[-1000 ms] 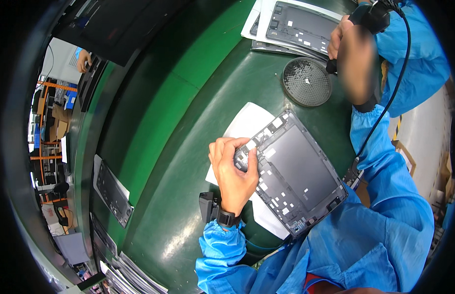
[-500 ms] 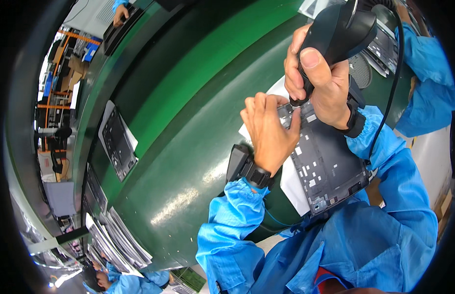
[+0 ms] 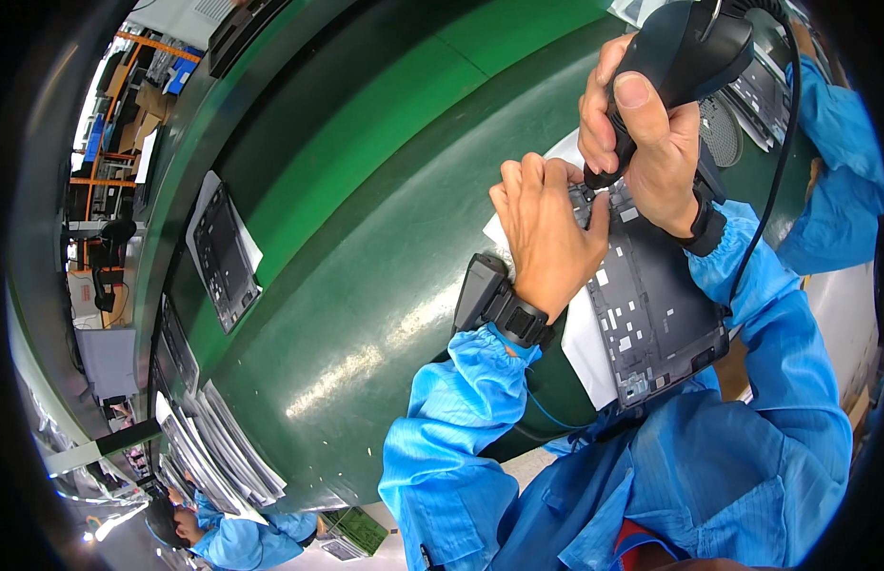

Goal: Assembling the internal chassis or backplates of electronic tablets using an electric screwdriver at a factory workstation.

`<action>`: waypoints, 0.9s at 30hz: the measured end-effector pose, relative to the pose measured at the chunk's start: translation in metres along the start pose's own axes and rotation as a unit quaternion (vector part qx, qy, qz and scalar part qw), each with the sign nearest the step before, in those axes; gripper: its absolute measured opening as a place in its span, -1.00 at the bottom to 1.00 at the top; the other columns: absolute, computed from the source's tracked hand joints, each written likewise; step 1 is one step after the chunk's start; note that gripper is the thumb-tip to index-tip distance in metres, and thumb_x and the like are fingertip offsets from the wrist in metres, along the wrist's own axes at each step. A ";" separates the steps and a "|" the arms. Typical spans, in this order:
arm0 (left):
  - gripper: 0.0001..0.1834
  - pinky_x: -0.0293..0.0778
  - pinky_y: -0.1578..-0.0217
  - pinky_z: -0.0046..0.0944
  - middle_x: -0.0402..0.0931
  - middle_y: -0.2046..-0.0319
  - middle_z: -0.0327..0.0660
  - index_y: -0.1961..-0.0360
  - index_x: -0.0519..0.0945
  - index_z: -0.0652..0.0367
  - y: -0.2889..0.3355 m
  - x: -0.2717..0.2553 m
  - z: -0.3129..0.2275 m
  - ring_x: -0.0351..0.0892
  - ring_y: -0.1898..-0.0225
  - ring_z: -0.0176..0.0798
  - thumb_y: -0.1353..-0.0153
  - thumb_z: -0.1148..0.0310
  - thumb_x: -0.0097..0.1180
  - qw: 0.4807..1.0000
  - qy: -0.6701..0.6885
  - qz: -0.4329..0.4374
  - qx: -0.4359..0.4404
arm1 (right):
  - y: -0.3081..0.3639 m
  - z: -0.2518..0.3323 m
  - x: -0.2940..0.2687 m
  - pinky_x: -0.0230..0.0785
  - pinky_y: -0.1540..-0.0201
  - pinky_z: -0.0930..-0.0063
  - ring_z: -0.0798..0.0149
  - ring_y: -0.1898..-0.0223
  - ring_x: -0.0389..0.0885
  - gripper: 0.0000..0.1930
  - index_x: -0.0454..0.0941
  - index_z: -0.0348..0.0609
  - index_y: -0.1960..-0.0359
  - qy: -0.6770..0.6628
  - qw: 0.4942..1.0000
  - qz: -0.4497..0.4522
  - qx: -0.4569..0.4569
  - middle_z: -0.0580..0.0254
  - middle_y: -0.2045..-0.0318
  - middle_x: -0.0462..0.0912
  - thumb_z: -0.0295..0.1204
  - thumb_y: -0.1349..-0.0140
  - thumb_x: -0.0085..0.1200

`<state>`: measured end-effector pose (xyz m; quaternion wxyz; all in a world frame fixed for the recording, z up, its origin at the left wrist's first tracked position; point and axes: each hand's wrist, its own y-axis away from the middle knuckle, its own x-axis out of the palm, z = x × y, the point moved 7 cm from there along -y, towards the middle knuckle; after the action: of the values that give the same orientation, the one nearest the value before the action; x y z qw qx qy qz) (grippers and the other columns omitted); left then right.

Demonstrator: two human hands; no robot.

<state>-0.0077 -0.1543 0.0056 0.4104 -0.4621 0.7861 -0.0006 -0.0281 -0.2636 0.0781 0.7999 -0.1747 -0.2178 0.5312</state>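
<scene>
A black laptop cover (image 3: 656, 314) with many small white patches lies on a white sheet (image 3: 586, 352), close to my body. My right hand (image 3: 656, 152) wraps round a black corded electric screwdriver (image 3: 685, 57), its tip pointing down at the far left corner of the cover. At that same corner my left hand (image 3: 548, 228) rests with bent fingers. Its thumb and forefinger come close together beside the tip; whatever they pinch, if anything, is hidden. The screwdriver's black cable (image 3: 780, 181) runs down past my right sleeve.
Another black cover (image 3: 223, 257) lies on paper at the left, by a stack of sheets (image 3: 228, 452). Beneath it all spreads the green table (image 3: 394, 257). A blue-sleeved co-worker (image 3: 832, 228) is at the right, near a round mesh piece (image 3: 720, 133). Another person (image 3: 237, 542) appears lower left.
Both hands, the screwdriver and the cover appear slightly higher and further right in the picture. The screwdriver's tip stays at the same corner. The co-worker's hand at the top left has mostly left the view.
</scene>
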 end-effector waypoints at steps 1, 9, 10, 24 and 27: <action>-0.68 0.18 0.03 -0.01 0.39 0.20 -0.10 0.25 0.57 0.17 0.000 0.000 0.000 0.33 0.03 0.03 -0.02 0.35 0.43 1.000 -0.001 0.002 -0.001 | 0.000 0.000 0.000 0.27 0.62 0.58 0.52 0.70 0.29 -0.64 0.37 -0.24 0.06 -0.001 1.000 0.000 0.001 0.29 0.60 0.43 -0.12 -0.53 -0.02; -0.67 0.18 0.04 -0.01 0.38 0.20 -0.09 0.25 0.56 0.18 0.000 0.000 0.000 0.32 0.03 0.04 0.01 0.36 0.44 1.000 -0.001 0.001 0.000 | 0.001 0.002 0.006 0.25 0.64 0.59 0.52 0.71 0.28 -0.63 0.37 -0.25 0.06 0.006 1.000 0.022 -0.015 0.29 0.61 0.43 -0.13 -0.51 0.01; -0.67 0.18 0.04 -0.01 0.38 0.20 -0.08 0.25 0.56 0.17 0.000 0.000 0.001 0.32 0.03 0.05 0.01 0.36 0.44 1.000 0.000 0.003 -0.001 | 0.002 0.003 0.007 0.25 0.64 0.59 0.52 0.71 0.28 -0.63 0.37 -0.25 0.07 0.011 0.999 0.029 -0.022 0.29 0.61 0.43 -0.13 -0.51 0.02; -0.62 0.17 0.09 -0.02 0.37 0.23 -0.11 0.23 0.54 0.19 0.000 0.000 0.002 0.32 0.08 0.03 0.05 0.38 0.44 1.000 0.001 -0.021 0.019 | 0.003 -0.001 0.010 0.25 0.63 0.62 0.54 0.70 0.29 -0.65 0.34 -0.20 0.11 0.000 1.000 0.018 -0.019 0.32 0.61 0.43 -0.13 -0.49 0.05; -0.63 0.17 0.09 -0.02 0.37 0.23 -0.11 0.23 0.53 0.19 0.001 -0.001 0.001 0.32 0.09 0.03 0.05 0.39 0.44 1.000 0.003 -0.020 0.019 | 0.004 -0.005 0.007 0.26 0.62 0.63 0.54 0.70 0.28 -0.65 0.33 -0.19 0.13 -0.002 1.000 0.019 -0.022 0.33 0.61 0.42 -0.13 -0.49 0.05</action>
<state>-0.0073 -0.1525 0.0049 0.4165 -0.4701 0.7777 -0.0256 -0.0260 -0.2557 0.0735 0.7853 -0.1955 -0.2274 0.5416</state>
